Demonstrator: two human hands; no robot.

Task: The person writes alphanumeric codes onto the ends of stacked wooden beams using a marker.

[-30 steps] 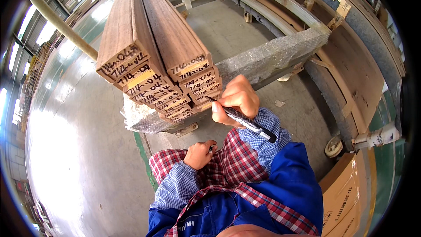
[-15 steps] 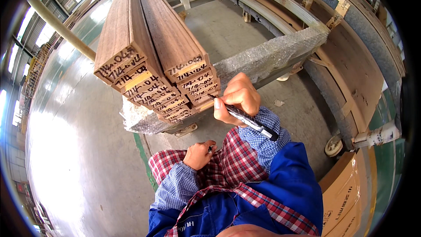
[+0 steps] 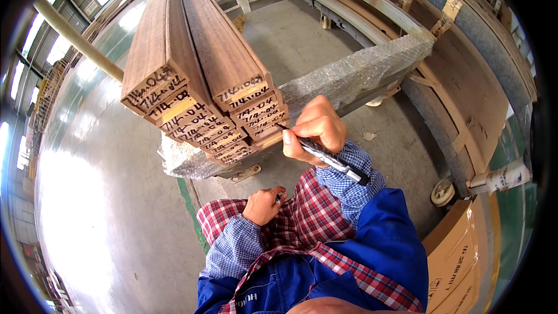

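My right hand [image 3: 318, 129] pinches a black-and-white marker pen [image 3: 328, 157], its tip pointing left. The tip is at the right-hand edge of a stack of brown wood-grain boards [image 3: 226, 52]. The boards lie lengthwise in two columns, and black handwriting covers their near ends [image 3: 256, 110]. Whether the tip touches the wood I cannot tell. My left hand [image 3: 264, 204] is closed over my lap, against the red checked apron [image 3: 314, 212]. A small dark piece that looks like the marker cap [image 3: 278, 197] pokes out between its fingers.
Under the boards runs a metal frame beam wrapped in bubble film [image 3: 360, 72]. Metal rails [image 3: 372, 0] extend behind it. Large brown panels [image 3: 459, 93] stand at the right, with a cardboard box [image 3: 456, 261] near my right side. A pale pole [image 3: 75, 38] rises at the left.
The boards sit slightly farther left in the picture. My right hand with the marker has barely shifted, and my left hand stays in place.
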